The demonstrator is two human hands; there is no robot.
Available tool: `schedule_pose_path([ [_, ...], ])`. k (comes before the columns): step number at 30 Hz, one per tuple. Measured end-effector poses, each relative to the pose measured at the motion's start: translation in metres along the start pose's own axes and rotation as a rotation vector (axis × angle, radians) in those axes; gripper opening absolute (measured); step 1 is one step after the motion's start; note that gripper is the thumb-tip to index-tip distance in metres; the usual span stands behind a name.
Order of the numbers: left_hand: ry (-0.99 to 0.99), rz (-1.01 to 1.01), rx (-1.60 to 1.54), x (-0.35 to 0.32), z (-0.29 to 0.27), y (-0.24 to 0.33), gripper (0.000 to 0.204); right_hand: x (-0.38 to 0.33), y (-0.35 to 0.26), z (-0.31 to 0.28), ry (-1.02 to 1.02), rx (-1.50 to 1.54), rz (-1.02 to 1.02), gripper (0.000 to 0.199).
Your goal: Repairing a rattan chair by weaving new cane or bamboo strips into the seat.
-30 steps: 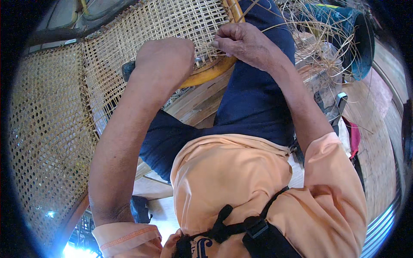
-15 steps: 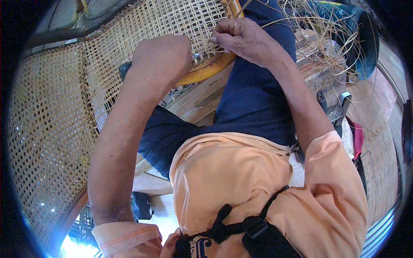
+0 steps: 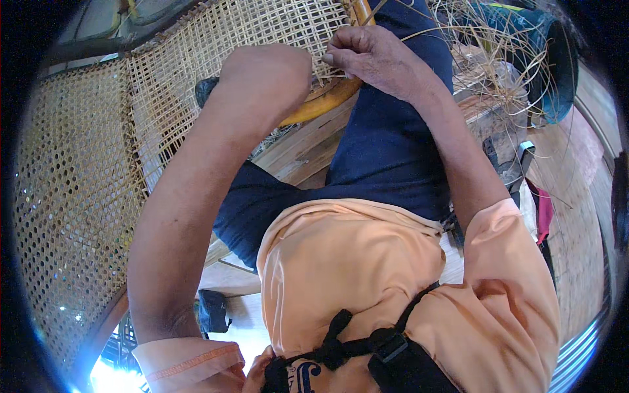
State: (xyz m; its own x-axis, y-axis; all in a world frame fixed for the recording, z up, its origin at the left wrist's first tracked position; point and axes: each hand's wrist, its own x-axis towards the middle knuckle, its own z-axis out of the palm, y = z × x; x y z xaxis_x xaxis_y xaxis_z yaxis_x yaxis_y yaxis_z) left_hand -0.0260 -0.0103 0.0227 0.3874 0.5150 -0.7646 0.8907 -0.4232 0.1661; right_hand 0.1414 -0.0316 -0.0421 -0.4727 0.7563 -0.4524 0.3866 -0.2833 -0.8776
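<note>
A woven cane panel (image 3: 190, 65) with an open grid lies across the top, edged by a curved yellow-brown rattan frame (image 3: 321, 105). My left hand (image 3: 268, 75) is closed in a fist over the weave, its back toward me and its fingers hidden. A dark rounded handle end (image 3: 206, 92) juts out on its left side; the tool's working end is out of sight. At the panel's right edge, beside the frame, my right hand (image 3: 377, 59) pinches thumb against forefinger on a thin cane strand, mostly covered by the fingers.
Finer cane webbing (image 3: 78, 183) hangs at the left. Loose cane strands (image 3: 504, 59) tangle at the upper right, by a dark teal bucket (image 3: 560, 72). My legs in dark blue trousers (image 3: 393, 144) are under the frame. A small black bag (image 3: 213, 311) sits lower left.
My left hand has moved right and slightly up along the weave, toward my right hand, and the dark handle end with it. My right hand stays almost in place, still pinching.
</note>
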Motion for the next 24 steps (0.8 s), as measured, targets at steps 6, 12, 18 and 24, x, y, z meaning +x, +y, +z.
schedule_pose_path([
  [6, -0.051, 0.084, -0.354, 0.01, 0.034, -0.033, 0.029, -0.001, -0.012, -0.001, -0.067, -0.247, -0.004, 0.022],
  [12, 0.134, 0.049, -0.225, -0.009, 0.039, -0.03, 0.027, 0.008, -0.034, 0.002, -0.185, -0.471, 0.04, 0.02],
  [18, 0.259, 0.093, -0.245, -0.008, 0.053, -0.027, 0.024, 0.009, -0.03, 0.004, -0.174, -0.573, 0.103, 0.02],
  [24, 0.292, 0.109, -0.298, -0.002, 0.056, -0.027, 0.027, 0.022, -0.018, 0.011, -0.144, -0.818, 0.072, 0.019],
])
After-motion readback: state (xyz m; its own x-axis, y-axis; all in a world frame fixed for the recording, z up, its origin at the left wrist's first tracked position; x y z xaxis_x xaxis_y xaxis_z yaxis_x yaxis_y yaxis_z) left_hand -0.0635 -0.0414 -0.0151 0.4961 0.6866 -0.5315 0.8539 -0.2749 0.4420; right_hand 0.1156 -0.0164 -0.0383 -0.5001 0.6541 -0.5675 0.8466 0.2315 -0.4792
